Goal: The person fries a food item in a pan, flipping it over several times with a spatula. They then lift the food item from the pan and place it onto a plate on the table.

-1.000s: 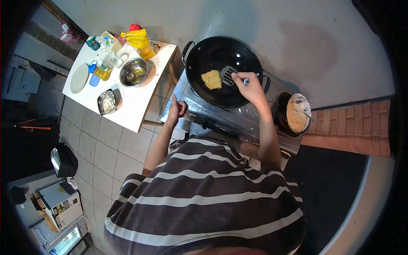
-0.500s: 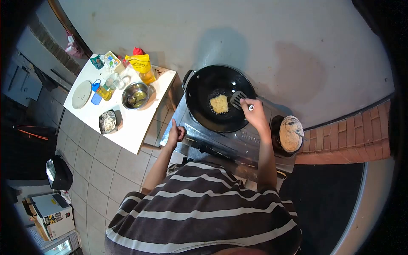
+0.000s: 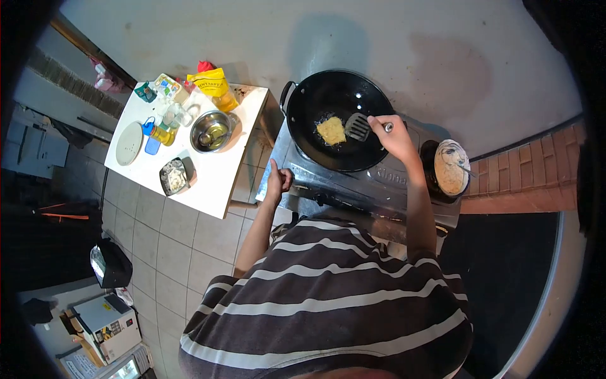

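A black wok [image 3: 353, 82] stands on the metal stove [image 3: 297, 170], with a square golden piece of food [image 3: 331, 131] frying in it among small bubbles. My right hand [image 3: 394, 134] is wrapped round the handle of a slotted spatula [image 3: 358, 127], whose blade lies just right of the food, slightly apart from it. Left of the stove's front, my left hand [image 3: 278, 182] is held with its fingers curled in and the thumb up, and nothing shows in it.
On the stove's right side sits a bowl of pale batter [image 3: 451, 169]. The white table [image 3: 211, 196] at left holds a metal bowl [image 3: 211, 115], a dark dish of white food [image 3: 173, 177], a plate [image 3: 129, 144], an oil bottle [image 3: 164, 136] and a yellow pouch [image 3: 210, 82].
The view has shifted, so the stove, wok and table appear farther right and mostly higher. Both hands keep much the same pose, and the spatula remains beside the food.
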`<state>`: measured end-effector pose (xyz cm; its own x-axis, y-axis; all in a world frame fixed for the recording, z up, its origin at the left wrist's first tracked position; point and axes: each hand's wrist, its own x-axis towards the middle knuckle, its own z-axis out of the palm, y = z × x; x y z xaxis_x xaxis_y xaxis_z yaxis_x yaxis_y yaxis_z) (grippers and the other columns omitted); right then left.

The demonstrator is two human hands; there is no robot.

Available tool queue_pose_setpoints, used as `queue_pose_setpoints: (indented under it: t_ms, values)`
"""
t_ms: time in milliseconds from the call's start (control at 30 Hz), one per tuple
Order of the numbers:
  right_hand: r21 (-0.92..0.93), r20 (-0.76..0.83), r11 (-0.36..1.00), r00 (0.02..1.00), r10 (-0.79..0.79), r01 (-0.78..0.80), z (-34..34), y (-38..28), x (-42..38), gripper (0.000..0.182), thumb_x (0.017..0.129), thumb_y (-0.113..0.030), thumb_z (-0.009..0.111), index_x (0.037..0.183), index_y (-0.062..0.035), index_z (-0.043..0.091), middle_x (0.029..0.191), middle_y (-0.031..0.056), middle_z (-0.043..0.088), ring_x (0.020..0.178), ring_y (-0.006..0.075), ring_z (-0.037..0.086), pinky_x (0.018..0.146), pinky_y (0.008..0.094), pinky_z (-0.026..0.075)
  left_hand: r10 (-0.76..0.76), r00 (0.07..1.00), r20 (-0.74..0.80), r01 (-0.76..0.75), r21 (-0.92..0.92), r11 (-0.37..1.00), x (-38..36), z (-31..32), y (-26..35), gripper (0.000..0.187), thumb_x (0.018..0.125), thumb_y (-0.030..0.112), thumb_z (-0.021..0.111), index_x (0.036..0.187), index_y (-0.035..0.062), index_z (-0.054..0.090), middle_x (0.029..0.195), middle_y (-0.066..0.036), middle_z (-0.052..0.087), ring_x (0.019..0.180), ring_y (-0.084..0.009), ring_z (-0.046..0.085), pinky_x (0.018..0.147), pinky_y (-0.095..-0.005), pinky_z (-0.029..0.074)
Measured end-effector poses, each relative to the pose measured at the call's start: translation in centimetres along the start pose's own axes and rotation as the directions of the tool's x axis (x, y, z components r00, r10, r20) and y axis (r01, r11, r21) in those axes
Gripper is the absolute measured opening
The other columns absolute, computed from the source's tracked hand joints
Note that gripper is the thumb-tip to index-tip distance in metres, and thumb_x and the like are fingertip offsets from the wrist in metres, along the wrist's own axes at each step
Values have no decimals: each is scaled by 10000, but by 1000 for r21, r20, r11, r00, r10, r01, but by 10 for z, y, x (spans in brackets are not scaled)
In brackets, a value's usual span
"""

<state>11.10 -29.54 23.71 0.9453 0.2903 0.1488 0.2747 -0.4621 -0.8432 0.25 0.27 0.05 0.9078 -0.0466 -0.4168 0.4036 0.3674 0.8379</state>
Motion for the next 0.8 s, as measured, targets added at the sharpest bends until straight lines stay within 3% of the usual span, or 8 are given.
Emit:
queue_pose_setpoints:
  t_ms: [133, 200, 400, 467, 567, 800]
  values:
    - [-27, -47, 1000, 999, -16, 15, -16, -3, 9, 403, 974, -261, 571, 732, 61, 575, 561, -10, 351, 576, 75, 322, 519, 303, 319, 32, 999, 32, -32, -2, 999, -3, 0, 3, 811, 862, 820, 166, 546, 127, 446, 462, 49, 335, 370, -69, 246, 383, -233, 168]
    - [-37, 134, 999, 991, 29, -24, -29, -10, 15, 463, 985, -296, 552, 660, 28, 490, 570, -32, 312, 579, 71, 294, 512, 305, 293, 32, 999, -12, -32, -14, 999, -5, 3, 2, 812, 863, 819, 166, 539, 129, 443, 461, 48, 337, 373, -69, 252, 383, -231, 169]
    - [-115, 181, 993, 982, 54, -33, -37, 12, 28, 481, 996, -302, 523, 627, -50, 345, 575, -45, 263, 572, 80, 267, 507, 322, 267, 3, 1000, -8, -4, -13, 1000, -2, 2, 3, 840, 871, 811, 113, 508, 127, 442, 437, 25, 375, 346, -83, 278, 368, -237, 174]
    - [-119, 189, 992, 980, 56, -34, -38, 4, 32, 492, 995, -312, 523, 605, -46, 387, 556, -58, 305, 556, 71, 294, 504, 304, 280, -1, 1000, -10, 1, -29, 1000, 1, 2, 4, 838, 873, 808, 114, 515, 127, 445, 440, 27, 375, 346, -82, 270, 369, -241, 169]
    - [-110, 135, 950, 942, 306, -292, -39, -20, 31, 495, 992, -329, 526, 574, -70, 472, 523, -56, 399, 496, 57, 363, 476, 281, 313, 2, 1000, -25, -3, -5, 1000, -2, 1, 0, 838, 874, 807, 111, 530, 123, 451, 444, 30, 376, 351, -79, 266, 381, -241, 173]
    - [-15, 104, 920, 915, 390, -391, -24, 1, 31, 479, 974, -396, 530, 605, -96, 485, 460, -34, 382, 365, 67, 348, 346, 259, 239, 39, 999, 13, -39, 1, 999, -2, 0, -1, 785, 899, 779, 162, 536, 138, 434, 452, 49, 319, 380, -75, 249, 394, -244, 166]
